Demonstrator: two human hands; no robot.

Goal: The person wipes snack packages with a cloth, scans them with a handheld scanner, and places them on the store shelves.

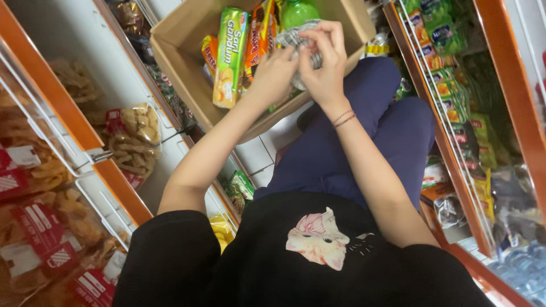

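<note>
Crumpled silvery wrapper: pinched between left hand and right hand, held above the open cardboard box. Green biscuit pack is stood inside, alongside.

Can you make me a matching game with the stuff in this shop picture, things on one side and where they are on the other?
Things:
1. tall green biscuit packet
2. crinkly silver-grey wrapper
3. clear bag of pale fried crackers
4. green plastic bottle

Places:
A. on the white shelf at the left
B. at the far end of the brown cardboard box
C. standing in the box, left of the hands
D. between the left hand and right hand

Pairs: 1-C, 2-D, 3-A, 4-B
</note>
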